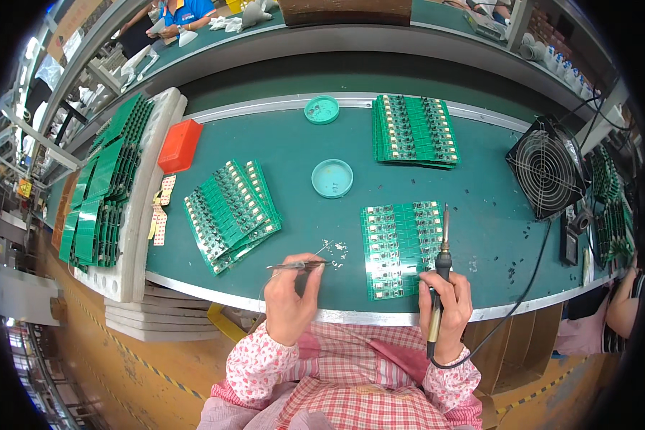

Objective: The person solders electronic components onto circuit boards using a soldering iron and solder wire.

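My left hand (289,304) is closed on a pair of tweezers (292,266), held level at the table's near edge. A thin wire, perhaps solder, runs by the same fingers. Just past the tweezers' tips lie small white bits (339,251). In my right hand (449,309) is a soldering iron (443,261), its tip pointing away from me. The iron is over the right edge of a green circuit board panel (393,247), which lies flat with rows of small parts. My right fingertips are at that panel's lower right corner; whether they touch it I cannot tell.
Stacked panels lie at left (229,208) and far right (414,130). Two round turquoise dishes (332,178) (322,110), a red bin (180,145) and a fan (543,170) stand around. Boards fill a white foam rack (150,201). The iron's cord (512,308) trails right. Other people are nearby.
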The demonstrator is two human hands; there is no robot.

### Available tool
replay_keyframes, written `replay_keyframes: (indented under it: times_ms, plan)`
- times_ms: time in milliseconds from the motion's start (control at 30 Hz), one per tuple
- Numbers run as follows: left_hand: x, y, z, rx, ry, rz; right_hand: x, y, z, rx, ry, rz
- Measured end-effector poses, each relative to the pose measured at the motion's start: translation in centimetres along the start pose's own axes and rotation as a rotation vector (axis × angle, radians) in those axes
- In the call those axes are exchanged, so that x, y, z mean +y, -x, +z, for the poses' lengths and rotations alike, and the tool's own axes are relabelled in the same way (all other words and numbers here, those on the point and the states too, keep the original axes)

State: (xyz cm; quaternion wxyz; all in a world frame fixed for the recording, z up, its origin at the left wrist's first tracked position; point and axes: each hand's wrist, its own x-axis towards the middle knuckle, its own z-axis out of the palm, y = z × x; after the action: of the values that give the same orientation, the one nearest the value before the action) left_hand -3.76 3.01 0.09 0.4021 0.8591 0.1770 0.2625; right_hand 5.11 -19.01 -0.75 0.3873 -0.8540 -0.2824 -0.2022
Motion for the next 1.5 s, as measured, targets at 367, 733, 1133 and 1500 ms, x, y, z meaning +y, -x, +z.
replay_keyframes:
  times_ms: [367, 733, 1133, 1500]
  plan:
    - [-0.29, 0.05, 0.16, 0.002, -0.042, -0.002, 0.14, 0.14, 0.19, 0.007, 0.004, -0.001]
    - [-0.35, 0.24, -0.22, -0.039, -0.120, 0.065, 0.14, 0.22, 0.13, 0.016, -0.006, 0.012]
    - [-0.34, 0.22, 0.18, 0.007, -0.103, 0.041, 0.23, 0.28, 0.13, 0.012, -0.001, 0.002]
    - [-0.27, 0.24, 0.34, 0.008, -0.124, 0.040, 0.24, 0.29, 0.15, 0.013, -0.004, 0.001]
